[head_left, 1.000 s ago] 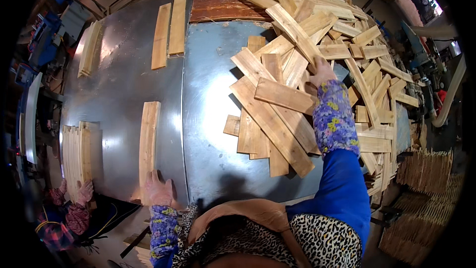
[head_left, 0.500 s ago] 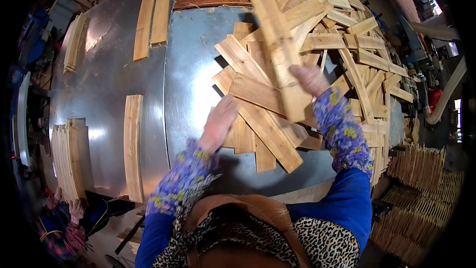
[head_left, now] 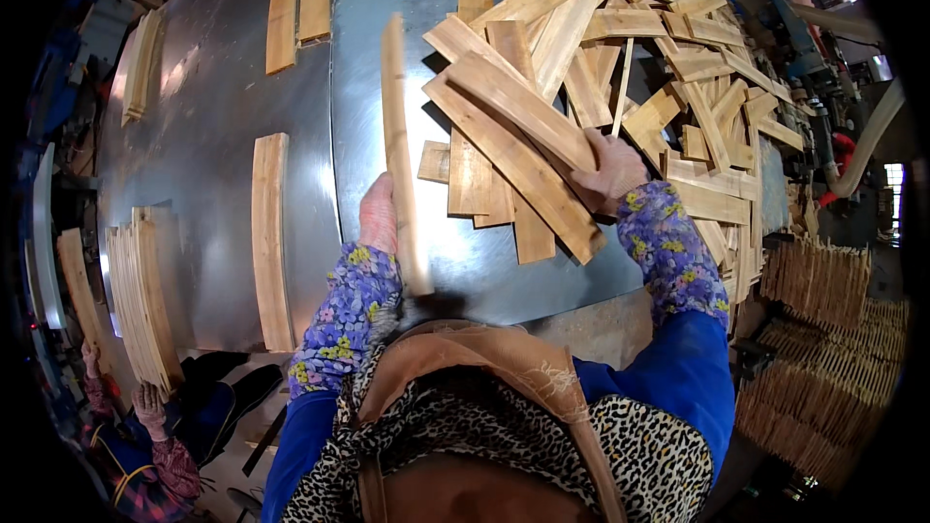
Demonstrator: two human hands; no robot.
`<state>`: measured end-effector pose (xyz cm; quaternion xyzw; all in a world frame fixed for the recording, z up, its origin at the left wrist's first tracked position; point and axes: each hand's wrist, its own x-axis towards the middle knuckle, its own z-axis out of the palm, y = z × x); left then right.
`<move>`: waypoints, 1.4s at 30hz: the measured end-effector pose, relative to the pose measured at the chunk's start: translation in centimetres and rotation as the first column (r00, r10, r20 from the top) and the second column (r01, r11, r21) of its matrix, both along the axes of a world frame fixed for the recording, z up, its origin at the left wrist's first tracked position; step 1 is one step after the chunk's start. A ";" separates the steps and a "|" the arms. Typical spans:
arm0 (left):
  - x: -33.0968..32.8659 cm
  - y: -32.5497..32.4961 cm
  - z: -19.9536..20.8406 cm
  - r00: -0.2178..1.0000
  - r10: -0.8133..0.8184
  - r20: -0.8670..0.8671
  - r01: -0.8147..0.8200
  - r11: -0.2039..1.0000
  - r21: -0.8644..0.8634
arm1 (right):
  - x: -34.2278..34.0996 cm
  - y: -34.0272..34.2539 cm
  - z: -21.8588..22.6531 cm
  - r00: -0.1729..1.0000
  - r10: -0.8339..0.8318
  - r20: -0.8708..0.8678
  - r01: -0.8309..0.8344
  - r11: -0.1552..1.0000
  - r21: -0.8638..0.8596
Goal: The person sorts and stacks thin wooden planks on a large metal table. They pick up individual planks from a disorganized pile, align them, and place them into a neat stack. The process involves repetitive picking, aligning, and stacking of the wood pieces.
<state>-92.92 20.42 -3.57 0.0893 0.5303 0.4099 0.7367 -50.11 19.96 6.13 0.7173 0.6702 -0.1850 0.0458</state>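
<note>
Left of frame centre, grips in left hand [head_left: 380,215] a wooden plank [head_left: 396,126], likely light, stiff, best held mid-edge; right of centre, clasps a second plank [head_left: 518,108] in right hand [head_left: 612,172].

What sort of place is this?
Probably a woodworking shop: a heap of loose wooden boards, a wide metal-topped table and stacks of thin wooden slats at the right.

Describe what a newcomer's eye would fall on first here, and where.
Probably the jumbled heap of wooden boards, spread over the right side of the metal table. Next, the left hand, holding one board left of the heap, and the right hand, touching another board on the heap.
</note>
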 end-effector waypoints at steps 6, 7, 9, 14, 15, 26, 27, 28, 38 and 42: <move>3.5 -5.5 -2.4 0.967 0.170 0.189 -0.165 0.985 -0.039 | -18.0 -3.9 -1.7 0.680 -0.100 -0.727 -0.066 0.978 -0.196; 1.1 -6.0 -0.8 0.894 -0.163 0.417 0.191 0.981 -0.026 | -20.4 -4.3 1.2 0.619 -0.186 -0.763 -0.160 0.922 -0.354; 0.7 -6.6 -3.8 0.908 -0.082 0.412 0.109 0.993 -0.043 | -20.0 -6.5 -1.0 0.753 -0.027 -0.657 -0.088 0.986 -0.141; -1.2 -7.0 -0.7 0.950 -0.096 0.296 0.149 0.976 -0.160 | -5.4 -15.8 -10.2 0.953 -0.100 0.285 0.018 0.961 0.277; -1.4 -6.8 0.6 0.944 -0.061 0.324 0.139 0.964 -0.225 | -5.4 -15.7 -10.4 0.971 -0.105 0.215 0.054 0.972 0.228; 0.5 -8.6 -3.7 0.590 -0.090 0.803 0.137 0.991 0.010 | -15.4 -13.8 -3.0 0.877 -0.313 -0.365 0.128 0.883 -0.451; 3.2 -9.0 0.5 0.939 0.078 0.336 0.010 0.968 -0.251 | -19.5 -13.6 0.4 0.911 -0.188 -0.366 0.016 0.905 -0.426; 3.3 -9.3 -2.6 0.929 0.011 0.370 0.059 0.983 -0.176 | -19.5 -13.8 -1.0 0.871 -0.029 -0.491 -0.115 0.959 -0.260; 0.0 -9.7 -1.9 0.610 -0.101 0.786 0.081 0.995 0.065 | -6.6 -4.1 -6.2 0.997 -0.016 0.080 0.014 0.999 0.033; -1.7 -9.8 -3.3 0.509 -0.182 0.841 0.039 0.981 0.188 | -10.1 -5.9 -3.0 0.942 0.047 -0.332 -0.047 0.999 0.007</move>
